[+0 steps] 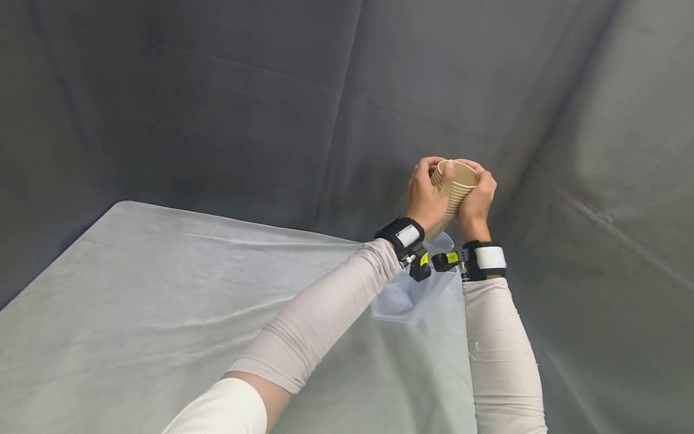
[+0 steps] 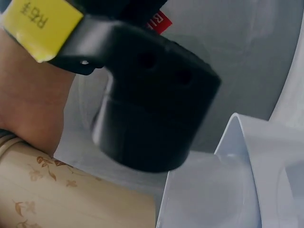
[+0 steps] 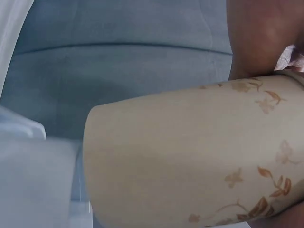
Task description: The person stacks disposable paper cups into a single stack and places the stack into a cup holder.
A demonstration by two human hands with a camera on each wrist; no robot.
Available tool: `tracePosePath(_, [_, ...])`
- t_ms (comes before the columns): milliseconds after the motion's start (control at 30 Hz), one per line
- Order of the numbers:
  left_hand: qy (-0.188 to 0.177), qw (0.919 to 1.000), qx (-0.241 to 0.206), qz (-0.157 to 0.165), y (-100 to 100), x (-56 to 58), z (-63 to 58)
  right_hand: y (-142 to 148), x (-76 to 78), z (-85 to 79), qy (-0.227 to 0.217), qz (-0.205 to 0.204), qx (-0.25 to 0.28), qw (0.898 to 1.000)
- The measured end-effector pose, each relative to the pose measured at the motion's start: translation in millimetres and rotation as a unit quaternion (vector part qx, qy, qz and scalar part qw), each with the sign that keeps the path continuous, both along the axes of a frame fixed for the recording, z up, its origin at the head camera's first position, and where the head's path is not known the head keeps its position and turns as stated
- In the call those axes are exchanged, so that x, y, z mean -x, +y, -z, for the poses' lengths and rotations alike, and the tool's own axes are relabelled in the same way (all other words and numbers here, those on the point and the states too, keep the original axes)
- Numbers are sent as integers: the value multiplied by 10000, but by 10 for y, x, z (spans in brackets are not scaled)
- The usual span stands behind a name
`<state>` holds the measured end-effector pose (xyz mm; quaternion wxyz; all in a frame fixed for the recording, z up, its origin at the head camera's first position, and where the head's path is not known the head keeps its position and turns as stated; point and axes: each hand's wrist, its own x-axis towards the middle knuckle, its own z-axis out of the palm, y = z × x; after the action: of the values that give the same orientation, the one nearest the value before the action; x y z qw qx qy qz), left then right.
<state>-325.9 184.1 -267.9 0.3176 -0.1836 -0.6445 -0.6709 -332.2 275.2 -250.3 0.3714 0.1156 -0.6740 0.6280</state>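
Note:
Both hands hold a stack of beige paper cups (image 1: 459, 191), raised near the far right corner of the table. My left hand (image 1: 428, 196) curls round the stack's left side, its thumb at the top rim. On the opposite side, my right hand (image 1: 477, 202) grips the stack near the rims. Brown leaf prints mark the lowest cup (image 3: 175, 156) in the right wrist view. Below the hands stands a translucent plastic container (image 1: 401, 301), partly hidden by the wrists. Its pale walls (image 2: 204, 190) lie close beside the cup's bottom end in the left wrist view.
A table with a light grey cloth (image 1: 179, 289) spreads to the left, its right edge close to the container. Dark grey fabric walls (image 1: 244, 108) rise behind and to the right. A black wrist camera (image 2: 152, 104) blocks much of the left wrist view.

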Motion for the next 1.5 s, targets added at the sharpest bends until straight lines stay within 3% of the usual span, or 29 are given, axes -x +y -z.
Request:
tracePosePath(300, [-144,9998,-45,139,141,20,37,149,21,28,-21,297,-117,9995])
tracePosePath(633, [-609,9977,96,271,235,60,265,287,61,286,-705,709,-567,9934])
tracePosePath(933, [-882,9955,238,238,237,104,489,332,94,503,-1099,509,-722,9900])
tracePosePath(1200, [-1117,9924,476,219,234,76,642,429,61,631,-1709,329,-1115,9784])
tracePosePath(1500, [-1050,9910,813,186,216,80,698,455,25,601,-1766,95,-1492,9729])
